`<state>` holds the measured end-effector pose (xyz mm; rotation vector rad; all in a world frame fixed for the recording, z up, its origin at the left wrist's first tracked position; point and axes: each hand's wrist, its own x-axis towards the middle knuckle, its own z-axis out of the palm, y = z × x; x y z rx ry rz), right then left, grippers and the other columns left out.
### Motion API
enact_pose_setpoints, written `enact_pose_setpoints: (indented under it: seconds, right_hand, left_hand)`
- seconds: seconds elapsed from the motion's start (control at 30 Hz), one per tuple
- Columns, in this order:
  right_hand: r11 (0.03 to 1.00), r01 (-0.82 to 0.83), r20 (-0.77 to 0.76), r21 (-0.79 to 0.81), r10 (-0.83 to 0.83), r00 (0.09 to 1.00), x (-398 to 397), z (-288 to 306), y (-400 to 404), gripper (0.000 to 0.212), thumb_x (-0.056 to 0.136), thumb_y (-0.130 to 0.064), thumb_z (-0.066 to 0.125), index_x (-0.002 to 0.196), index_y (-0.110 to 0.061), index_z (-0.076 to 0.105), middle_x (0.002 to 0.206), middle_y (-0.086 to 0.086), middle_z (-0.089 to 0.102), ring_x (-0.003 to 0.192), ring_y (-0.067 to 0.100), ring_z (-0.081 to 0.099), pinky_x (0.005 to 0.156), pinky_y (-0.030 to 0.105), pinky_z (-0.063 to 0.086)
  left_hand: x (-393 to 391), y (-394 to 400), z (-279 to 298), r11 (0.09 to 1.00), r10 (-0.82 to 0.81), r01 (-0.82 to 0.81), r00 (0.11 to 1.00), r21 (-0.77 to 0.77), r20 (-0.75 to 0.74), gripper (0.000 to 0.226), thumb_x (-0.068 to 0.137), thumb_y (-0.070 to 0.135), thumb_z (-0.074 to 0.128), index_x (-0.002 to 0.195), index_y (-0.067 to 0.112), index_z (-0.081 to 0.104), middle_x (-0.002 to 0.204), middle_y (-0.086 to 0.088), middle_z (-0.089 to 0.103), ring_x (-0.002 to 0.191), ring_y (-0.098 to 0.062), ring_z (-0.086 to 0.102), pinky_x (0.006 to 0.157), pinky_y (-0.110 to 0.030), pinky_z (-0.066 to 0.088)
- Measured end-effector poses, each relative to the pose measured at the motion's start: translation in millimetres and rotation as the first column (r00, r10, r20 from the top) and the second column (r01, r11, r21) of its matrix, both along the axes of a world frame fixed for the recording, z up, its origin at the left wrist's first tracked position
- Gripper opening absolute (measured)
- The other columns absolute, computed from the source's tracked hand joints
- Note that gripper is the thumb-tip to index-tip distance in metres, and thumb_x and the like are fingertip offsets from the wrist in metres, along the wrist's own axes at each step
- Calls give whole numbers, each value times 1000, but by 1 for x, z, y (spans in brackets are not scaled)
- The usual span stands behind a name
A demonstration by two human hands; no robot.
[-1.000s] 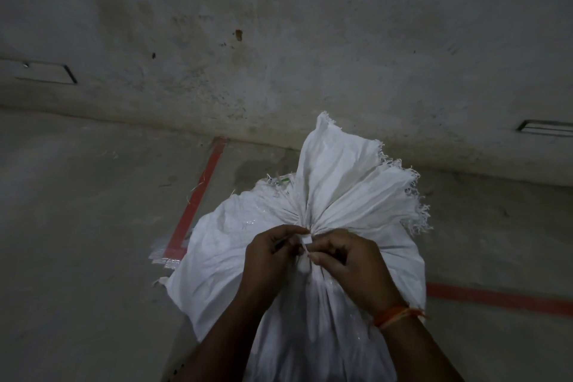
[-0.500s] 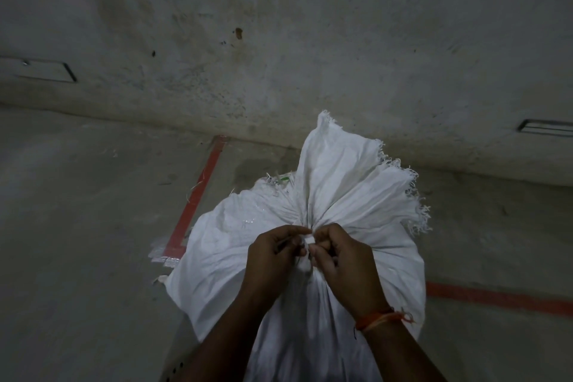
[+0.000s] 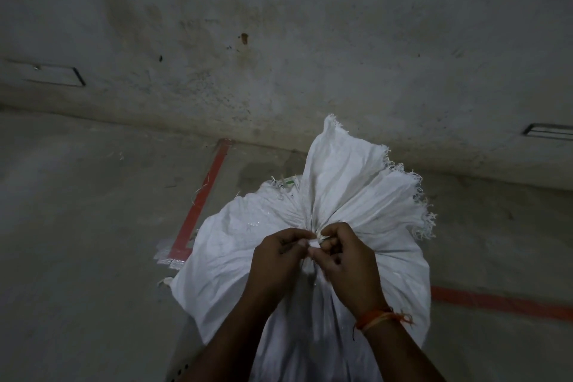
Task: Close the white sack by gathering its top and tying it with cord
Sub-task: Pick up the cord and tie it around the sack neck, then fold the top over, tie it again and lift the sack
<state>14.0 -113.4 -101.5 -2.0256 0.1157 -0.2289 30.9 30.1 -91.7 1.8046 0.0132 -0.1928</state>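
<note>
A full white woven sack (image 3: 235,260) stands on the floor right below me. Its top is gathered into a neck, and the frayed mouth (image 3: 356,183) fans out beyond it toward the wall. My left hand (image 3: 276,260) and my right hand (image 3: 347,260) meet at that neck, fingertips almost touching. Both pinch a short pale piece of cord (image 3: 313,243) between them. The rest of the cord is hidden under my fingers and in the folds. An orange thread band circles my right wrist (image 3: 376,318).
A stained concrete wall (image 3: 279,56) rises just behind the sack. Red tape lines (image 3: 204,192) mark the grey floor at the left and right (image 3: 496,304) of the sack. Loose fibres lie by the left tape.
My hands stay at the sack's neck. The right hand has shifted slightly and its fingers have curled in closer to the left fingertips. The sack has not moved.
</note>
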Motion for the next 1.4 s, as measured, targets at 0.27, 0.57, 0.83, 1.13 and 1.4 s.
enact_pose_setpoints:
  seconds: [0.27, 0.57, 0.83, 1.13, 1.4]
  right_hand:
    - [954, 269, -24, 133, -268, 963, 4, -2, -9, 23, 80, -25, 78, 83, -20, 57, 75, -1, 65, 72, 15, 65, 67, 26, 54]
    - [567, 211, -121, 796, -193, 974, 19, 16, -2, 65, 92, -17, 66, 145, -31, 31, 141, 11, 54, 122, 26, 60, 107, 50, 46]
    - [868, -88, 117, 489, 35, 992, 48, 87, 7, 75, 92, -54, 55, 153, -46, 12, 155, -17, 36, 133, -6, 44, 110, 25, 41]
    - [987, 59, 250, 147, -95, 964, 55, 166, -1, 39, 95, -56, 39, 129, -41, 50, 126, -10, 52, 120, 10, 52, 108, 39, 44]
    - [993, -80, 303, 84, 51, 952, 34, 214, -5, 63, 91, -44, 61, 142, -38, 25, 143, -1, 46, 127, 14, 50, 100, 27, 47]
  left_hand:
    - [15, 8, 16, 929, 156, -232, 951, 287, 266, 44, 88, 25, 70, 131, 25, 60, 125, 10, 66, 105, -8, 63, 90, -28, 51]
    - [43, -19, 30, 964, -250, 240, 965, 117, 83, 45, 90, 48, 68, 125, 56, 42, 119, 37, 53, 115, 7, 55, 98, -15, 45]
    - [64, -33, 84, 982, -185, 165, 913, 86, 363, 74, 77, 39, 75, 140, 45, 37, 137, 11, 56, 127, -8, 57, 104, -40, 52]
    - [64, -46, 167, 978, -198, 124, 816, 170, 543, 53, 85, 33, 60, 136, 18, 57, 126, 0, 66, 117, -11, 63, 99, -33, 54]
    - [41, -49, 192, 974, -134, 175, 957, -142, 256, 31, 101, 18, 54, 131, 15, 57, 125, 0, 66, 117, -12, 64, 97, -30, 56]
